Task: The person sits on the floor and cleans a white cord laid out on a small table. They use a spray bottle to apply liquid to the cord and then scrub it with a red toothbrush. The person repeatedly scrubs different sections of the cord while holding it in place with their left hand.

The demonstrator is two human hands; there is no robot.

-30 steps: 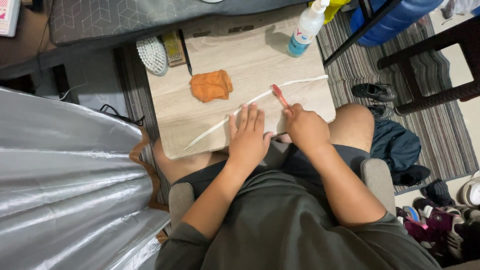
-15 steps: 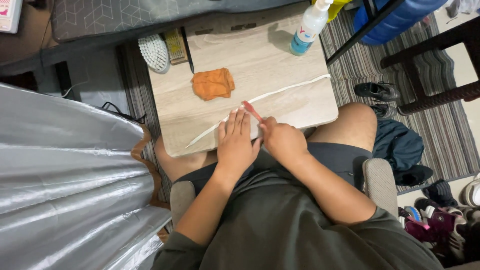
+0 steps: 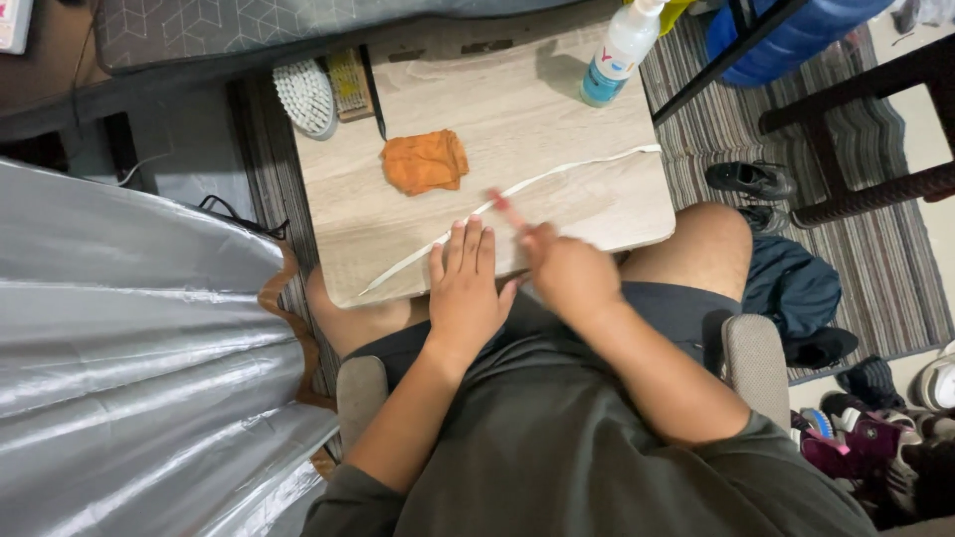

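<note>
My left hand (image 3: pixel 468 293) lies flat, fingers spread, pinning the long white lace (image 3: pixel 517 189) that runs slantwise over the pale wooden board (image 3: pixel 597 139), while my right hand (image 3: pixel 567 273), blurred, grips a small red-tipped tool (image 3: pixel 509 209) at the lace. I judge I'm working along it, so the next stroke needs steady pinning; the crumpled orange cloth (image 3: pixel 425 161) and clear spray bottle (image 3: pixel 619 52) sit well apart.

My own body, seen from above

I wear a dark grey-green short-sleeved shirt, its loose fabric filling the near part of the view, and dark grey shorts that end above my bare knees. Both forearms are bare from the sleeve hems down, with no watch, ring or band on my left hand (image 3: pixel 466 288) or my right hand (image 3: pixel 569 273), which shows blurred.
</note>
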